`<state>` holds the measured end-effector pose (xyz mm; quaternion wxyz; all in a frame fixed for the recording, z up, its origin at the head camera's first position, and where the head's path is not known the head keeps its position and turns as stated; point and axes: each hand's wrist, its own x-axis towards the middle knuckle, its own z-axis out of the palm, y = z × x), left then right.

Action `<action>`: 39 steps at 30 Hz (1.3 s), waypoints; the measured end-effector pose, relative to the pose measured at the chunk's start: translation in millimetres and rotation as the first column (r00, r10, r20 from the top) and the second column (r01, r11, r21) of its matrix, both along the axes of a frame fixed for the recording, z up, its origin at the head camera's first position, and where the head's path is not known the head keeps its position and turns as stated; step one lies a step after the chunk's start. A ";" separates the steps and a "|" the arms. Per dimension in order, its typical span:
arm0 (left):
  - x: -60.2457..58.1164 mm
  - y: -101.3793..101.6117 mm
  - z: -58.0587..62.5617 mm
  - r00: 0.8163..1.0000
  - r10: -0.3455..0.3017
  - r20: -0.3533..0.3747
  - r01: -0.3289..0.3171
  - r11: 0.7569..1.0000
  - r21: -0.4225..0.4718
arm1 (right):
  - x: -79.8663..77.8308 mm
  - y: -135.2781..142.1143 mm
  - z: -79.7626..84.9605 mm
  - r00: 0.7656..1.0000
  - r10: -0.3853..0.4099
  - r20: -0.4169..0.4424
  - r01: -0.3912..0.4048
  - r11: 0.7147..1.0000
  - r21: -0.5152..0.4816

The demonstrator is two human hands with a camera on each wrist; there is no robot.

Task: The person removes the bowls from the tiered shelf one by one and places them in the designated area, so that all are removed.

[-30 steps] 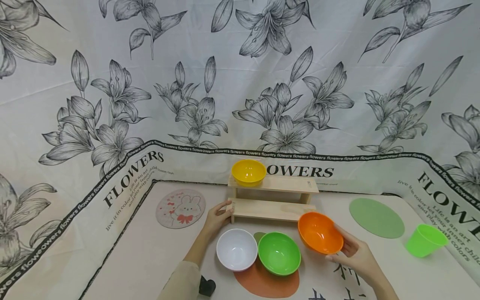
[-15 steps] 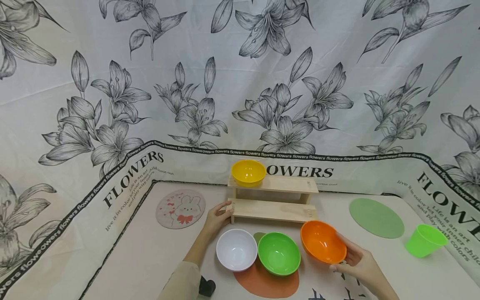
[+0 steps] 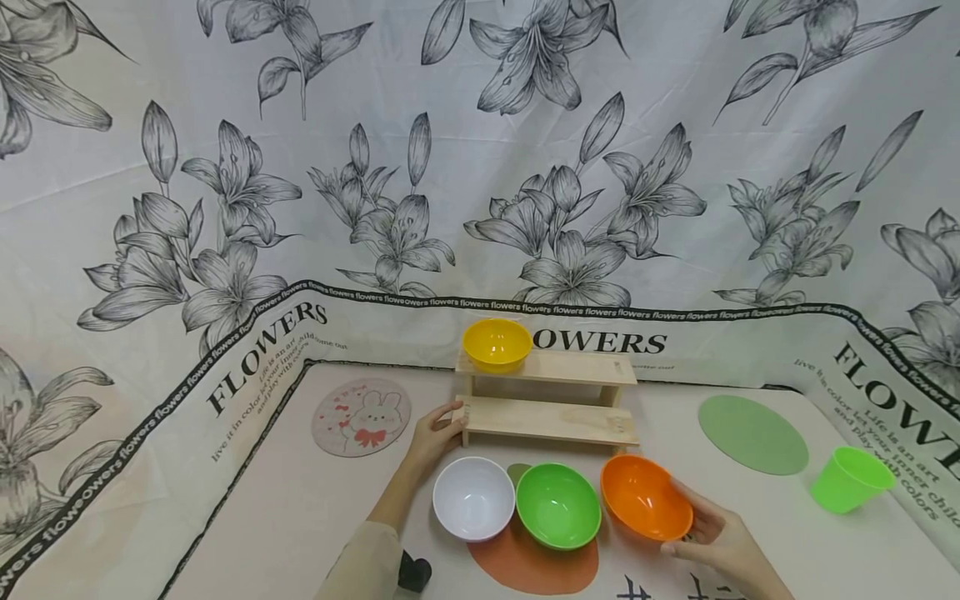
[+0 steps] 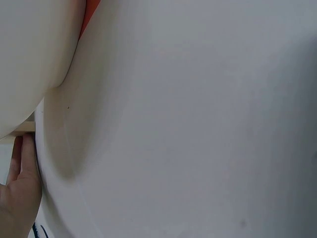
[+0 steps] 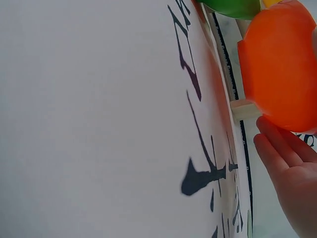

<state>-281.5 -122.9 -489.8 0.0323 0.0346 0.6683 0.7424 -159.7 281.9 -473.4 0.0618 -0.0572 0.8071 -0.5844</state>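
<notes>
My right hand [image 3: 716,537] holds an orange bowl [image 3: 647,497] by its right side, thumb in front and fingers behind. In the right wrist view the fingers [image 5: 277,144] lie against the orange bowl's wall [image 5: 282,69]. Just left of it, a green bowl [image 3: 558,507] and a white bowl [image 3: 474,500] stand side by side. My left hand [image 3: 435,437] touches the left end of a two-step wooden shelf [image 3: 547,419]; its straight fingers [image 4: 28,153] meet the wood in the left wrist view. A yellow bowl [image 3: 497,345] sits at the left of the top step.
A green cup [image 3: 852,480] stands at the far right, near a round green mat [image 3: 753,435]. A rabbit-print mat [image 3: 362,418] lies left of the shelf. A brown-orange mat [image 3: 536,571] lies partly under the bowls. Flowered cloth [image 3: 390,167] hangs behind the table.
My right hand has brought the orange bowl away from the shelf's right front corner, toward me, level with the green bowl. My left hand stays at the shelf.
</notes>
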 end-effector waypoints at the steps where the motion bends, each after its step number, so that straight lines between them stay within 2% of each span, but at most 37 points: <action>1: -0.1 0.1 0.3 1.000 0.001 -0.003 -0.001 1.000 -0.003 | 0.1 0.3 -0.4 1.000 0.001 0.015 -0.001 1.000 0.004; 6: -8.4 -0.4 -11.6 1.000 0.014 -0.005 -0.014 1.000 0.005 | -0.9 0.4 -0.3 0.994 -0.008 0.107 0.002 0.998 0.058; 11: -14.8 -0.4 -22.3 0.999 0.029 0.013 -0.029 0.999 0.017 | -2.0 1.2 -1.6 0.992 0.007 0.129 -0.018 0.996 0.087; 15: -14.8 -0.8 -21.9 1.000 0.017 0.015 -0.017 1.000 0.024 | -1.9 2.3 -3.4 0.990 0.025 0.138 -0.038 0.995 0.091; 19: -5.5 -1.2 -8.9 1.000 0.001 -0.005 -0.001 1.000 0.015 | -1.6 3.8 -4.8 0.989 0.044 0.140 -0.057 0.994 0.091; 21: -0.7 -1.2 -2.3 1.000 -0.002 -0.013 0.002 1.000 0.003 | -1.6 5.3 -5.6 0.988 0.065 0.137 -0.074 0.995 0.060; 24: -5.1 -0.9 -9.3 1.000 0.012 -0.008 -0.012 1.000 0.000 | -1.0 6.5 -6.2 0.987 0.078 0.138 -0.084 0.996 0.038; 28: -15.4 -0.8 -25.6 1.000 0.029 -0.001 -0.029 1.000 0.007 | 0.4 7.9 -7.3 0.984 0.100 0.147 -0.102 0.995 0.006; 36: -15.6 -0.3 -26.9 0.999 0.035 0.014 -0.035 0.999 0.018 | 1.2 9.8 -6.2 0.975 0.165 0.149 -0.154 0.985 -0.085; 39: -15.8 -0.1 -26.6 0.999 0.031 0.013 -0.031 0.999 0.028 | -0.2 11.7 -5.2 0.978 0.163 0.132 -0.162 0.987 -0.023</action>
